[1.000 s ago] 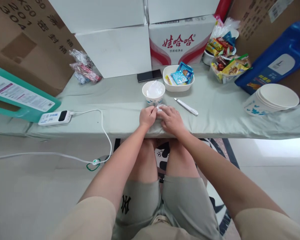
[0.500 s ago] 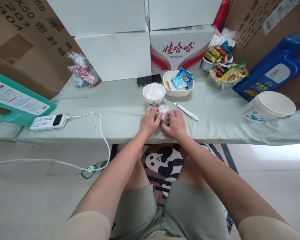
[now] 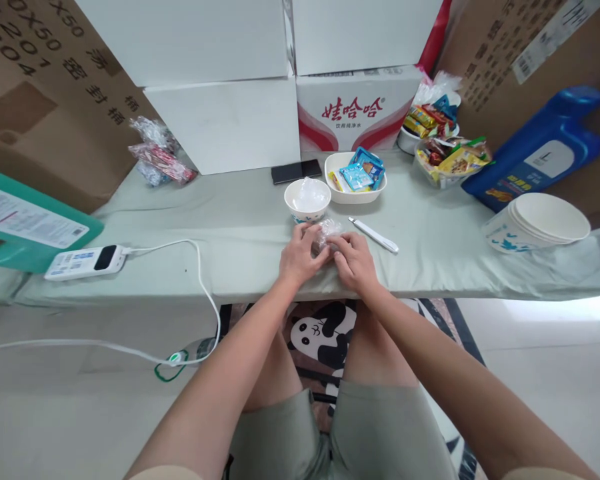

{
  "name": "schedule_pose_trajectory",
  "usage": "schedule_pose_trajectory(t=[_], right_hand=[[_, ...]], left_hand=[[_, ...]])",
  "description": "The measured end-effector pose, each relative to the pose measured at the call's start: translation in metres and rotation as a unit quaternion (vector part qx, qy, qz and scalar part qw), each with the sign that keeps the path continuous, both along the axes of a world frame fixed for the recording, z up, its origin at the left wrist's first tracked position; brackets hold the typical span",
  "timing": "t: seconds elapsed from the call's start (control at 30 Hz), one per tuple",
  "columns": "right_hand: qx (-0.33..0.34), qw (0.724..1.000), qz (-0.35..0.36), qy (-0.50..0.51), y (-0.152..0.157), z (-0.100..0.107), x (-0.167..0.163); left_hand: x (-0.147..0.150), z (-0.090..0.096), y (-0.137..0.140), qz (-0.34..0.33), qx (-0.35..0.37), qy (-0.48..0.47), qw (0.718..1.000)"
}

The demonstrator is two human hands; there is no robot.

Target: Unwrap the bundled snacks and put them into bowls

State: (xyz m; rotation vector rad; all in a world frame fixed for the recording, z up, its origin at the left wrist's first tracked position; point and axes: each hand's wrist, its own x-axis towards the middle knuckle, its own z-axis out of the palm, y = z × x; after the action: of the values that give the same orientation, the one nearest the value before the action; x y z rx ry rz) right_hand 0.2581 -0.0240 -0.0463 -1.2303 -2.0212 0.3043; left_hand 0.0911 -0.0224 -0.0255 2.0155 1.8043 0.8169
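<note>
A crumpled clear plastic wrap bundle lies on the cloth-covered table between my hands. My left hand curls round its left side, thumb and fingers closed against it. From the right, my right hand presses bent fingers on its lower right edge. What the plastic may contain is hidden. Just behind it stands a paper bowl with a leaf print, holding clear plastic. A white-handled knife or cutter lies to the right of my right hand.
Behind are a white dish of snack packets, a black phone and white boxes. Stacked paper buckets and a blue bottle stand right. A power bank with a trailing white cable lies left.
My right hand has shifted slightly right and its fingers have slid to the plastic's lower edge, uncovering more of it. My left hand stays on it. The whole view has tilted slightly.
</note>
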Motion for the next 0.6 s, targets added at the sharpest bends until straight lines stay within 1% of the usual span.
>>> schedule_pose_trajectory(t=[0.13,0.3,0.47,0.6], right_hand=[[-0.004,1.000,0.001,0.018,0.0007,-0.0019,-0.0011],[-0.009,1.000,-0.010,0.005,0.0011,0.0003,-0.0023],[-0.014,1.000,-0.012,-0.004,0.0025,0.0014,-0.0033],[-0.007,1.000,-0.025,0.010,0.0015,-0.0006,-0.0024]], left_hand=[[0.0006,-0.0003,0.0008,0.006,-0.007,0.018,1.000],[-0.0005,-0.0010,0.0012,0.014,-0.012,0.028,0.999],[-0.0011,-0.0033,0.0017,0.011,-0.002,0.024,1.000],[0.0000,-0.0048,0.0020,0.009,0.005,0.020,1.000]])
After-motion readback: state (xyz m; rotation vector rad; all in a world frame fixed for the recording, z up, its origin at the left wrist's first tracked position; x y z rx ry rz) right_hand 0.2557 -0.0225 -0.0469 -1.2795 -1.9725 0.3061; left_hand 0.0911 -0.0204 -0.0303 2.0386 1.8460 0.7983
